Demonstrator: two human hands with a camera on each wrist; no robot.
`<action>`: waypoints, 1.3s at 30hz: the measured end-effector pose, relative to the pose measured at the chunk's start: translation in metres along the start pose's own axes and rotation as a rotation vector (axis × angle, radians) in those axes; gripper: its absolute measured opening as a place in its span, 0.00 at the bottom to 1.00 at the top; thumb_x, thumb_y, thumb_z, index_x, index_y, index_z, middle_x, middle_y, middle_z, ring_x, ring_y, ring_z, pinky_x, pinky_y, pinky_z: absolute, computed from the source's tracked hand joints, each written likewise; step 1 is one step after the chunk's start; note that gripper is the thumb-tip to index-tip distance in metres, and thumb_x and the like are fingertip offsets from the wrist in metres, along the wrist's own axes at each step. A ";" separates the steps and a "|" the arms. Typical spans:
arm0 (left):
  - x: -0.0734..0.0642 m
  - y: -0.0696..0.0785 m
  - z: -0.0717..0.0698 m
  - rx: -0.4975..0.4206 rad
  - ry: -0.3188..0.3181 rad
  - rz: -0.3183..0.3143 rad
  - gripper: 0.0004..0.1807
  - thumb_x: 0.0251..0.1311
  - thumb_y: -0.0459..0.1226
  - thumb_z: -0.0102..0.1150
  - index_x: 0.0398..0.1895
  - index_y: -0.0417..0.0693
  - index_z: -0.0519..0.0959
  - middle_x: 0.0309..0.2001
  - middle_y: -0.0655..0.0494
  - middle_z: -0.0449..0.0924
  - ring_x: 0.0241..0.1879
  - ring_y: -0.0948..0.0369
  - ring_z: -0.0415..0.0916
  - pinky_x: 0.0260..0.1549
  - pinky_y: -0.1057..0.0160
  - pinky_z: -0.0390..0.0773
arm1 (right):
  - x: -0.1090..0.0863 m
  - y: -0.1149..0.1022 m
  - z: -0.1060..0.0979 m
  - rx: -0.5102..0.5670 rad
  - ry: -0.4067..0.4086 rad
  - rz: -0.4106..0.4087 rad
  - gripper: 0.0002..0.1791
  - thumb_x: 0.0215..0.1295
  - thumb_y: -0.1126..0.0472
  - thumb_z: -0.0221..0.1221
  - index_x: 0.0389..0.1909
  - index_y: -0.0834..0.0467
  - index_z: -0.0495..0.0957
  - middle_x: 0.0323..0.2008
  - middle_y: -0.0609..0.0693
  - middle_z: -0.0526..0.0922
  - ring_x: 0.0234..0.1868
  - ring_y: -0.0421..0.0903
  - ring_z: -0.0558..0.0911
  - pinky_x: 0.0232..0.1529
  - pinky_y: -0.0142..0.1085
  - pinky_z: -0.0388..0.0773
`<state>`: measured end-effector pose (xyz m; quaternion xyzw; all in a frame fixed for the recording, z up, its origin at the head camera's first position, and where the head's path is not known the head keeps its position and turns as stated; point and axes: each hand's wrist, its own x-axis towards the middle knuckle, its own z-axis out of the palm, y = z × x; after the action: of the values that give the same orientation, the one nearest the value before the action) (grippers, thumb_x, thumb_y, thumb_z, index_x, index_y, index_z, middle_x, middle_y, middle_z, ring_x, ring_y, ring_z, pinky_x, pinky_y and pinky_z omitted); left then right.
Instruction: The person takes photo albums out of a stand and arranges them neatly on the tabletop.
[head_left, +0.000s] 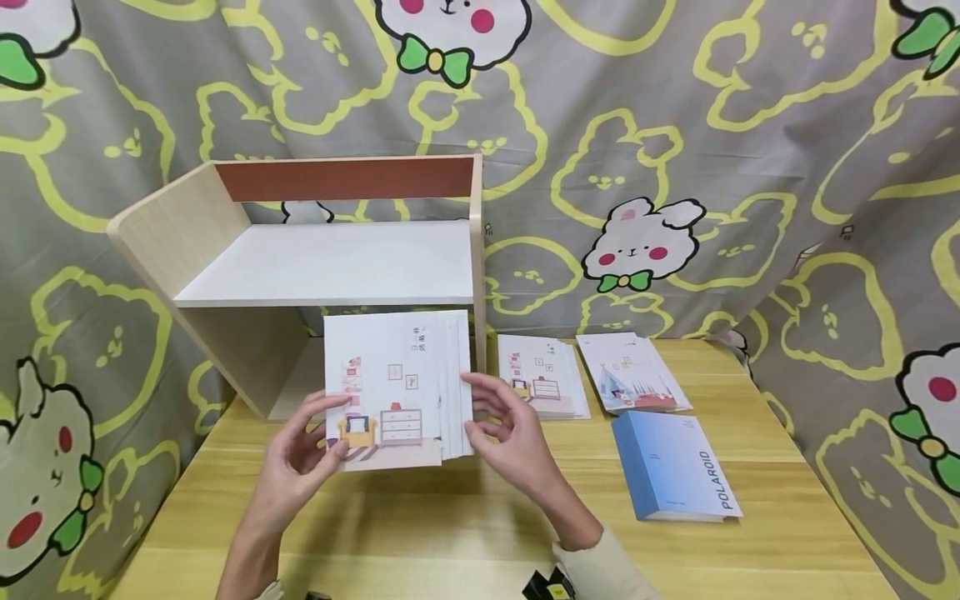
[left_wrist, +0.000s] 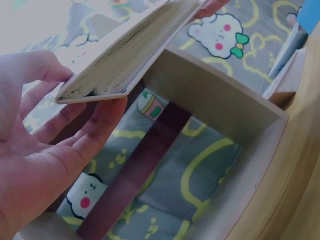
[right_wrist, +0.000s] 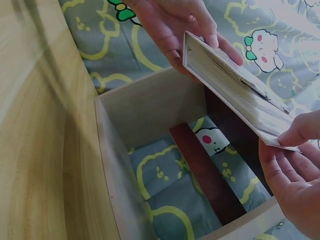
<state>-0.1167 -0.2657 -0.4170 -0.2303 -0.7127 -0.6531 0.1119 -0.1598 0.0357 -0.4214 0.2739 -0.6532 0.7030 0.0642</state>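
Observation:
In the head view a white illustrated book, its cover printed with a yellow armchair and a dresser, is held up before the shelf's lower compartment. My left hand grips its left edge, thumb on the front cover. At the opposite edge my right hand pinches the book between thumb and fingers. Both wrist views show the page edges of the book, which look uneven, with the left hand and the right hand curled about its ends.
A wooden two-tier shelf stands at the back left of the table. Right of it lie a similar white book, another white book with a tent picture and a blue POLAROID book. A patterned curtain hangs behind.

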 end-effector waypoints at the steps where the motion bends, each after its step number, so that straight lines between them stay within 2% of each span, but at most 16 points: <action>1: 0.000 0.000 0.001 -0.003 0.001 0.002 0.31 0.61 0.14 0.53 0.69 0.29 0.66 0.70 0.43 0.61 0.55 0.55 0.81 0.42 0.60 0.87 | -0.001 0.000 -0.001 -0.006 0.001 0.000 0.34 0.60 0.81 0.59 0.67 0.59 0.73 0.59 0.57 0.80 0.53 0.53 0.81 0.47 0.39 0.86; 6: 0.002 0.001 0.006 -0.068 0.002 0.032 0.32 0.61 0.12 0.52 0.70 0.27 0.64 0.70 0.42 0.61 0.58 0.55 0.79 0.44 0.60 0.86 | -0.002 -0.004 -0.006 -0.019 0.007 -0.011 0.34 0.60 0.81 0.59 0.67 0.58 0.73 0.61 0.56 0.80 0.54 0.52 0.81 0.48 0.40 0.86; 11: 0.004 0.000 0.010 -0.116 -0.028 0.076 0.33 0.59 0.10 0.51 0.70 0.25 0.63 0.70 0.40 0.63 0.61 0.54 0.77 0.45 0.59 0.86 | -0.003 -0.007 -0.012 -0.018 0.020 -0.023 0.34 0.60 0.82 0.59 0.67 0.59 0.73 0.60 0.56 0.80 0.53 0.52 0.81 0.47 0.38 0.85; 22: 0.009 0.002 0.021 -0.161 -0.078 0.085 0.34 0.60 0.11 0.51 0.71 0.26 0.61 0.66 0.41 0.70 0.59 0.54 0.79 0.46 0.57 0.86 | -0.008 -0.010 -0.028 -0.006 0.022 -0.021 0.34 0.60 0.82 0.60 0.68 0.61 0.72 0.60 0.60 0.78 0.53 0.49 0.81 0.49 0.38 0.85; 31: 0.013 0.004 0.030 -0.128 -0.076 0.069 0.35 0.59 0.11 0.53 0.72 0.28 0.62 0.66 0.41 0.68 0.58 0.53 0.79 0.47 0.55 0.86 | -0.010 -0.011 -0.039 0.036 0.005 -0.048 0.36 0.58 0.87 0.57 0.68 0.65 0.71 0.59 0.65 0.74 0.52 0.48 0.82 0.49 0.35 0.84; 39: 0.017 0.006 0.042 -0.111 -0.074 0.067 0.35 0.58 0.13 0.57 0.71 0.30 0.65 0.62 0.42 0.70 0.57 0.52 0.79 0.45 0.53 0.86 | -0.013 -0.015 -0.050 0.001 0.008 -0.066 0.35 0.59 0.85 0.60 0.69 0.64 0.71 0.59 0.64 0.74 0.51 0.49 0.82 0.47 0.33 0.84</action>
<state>-0.1228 -0.2215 -0.4095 -0.2838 -0.6707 -0.6787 0.0944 -0.1573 0.0893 -0.4144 0.2923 -0.6431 0.7020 0.0898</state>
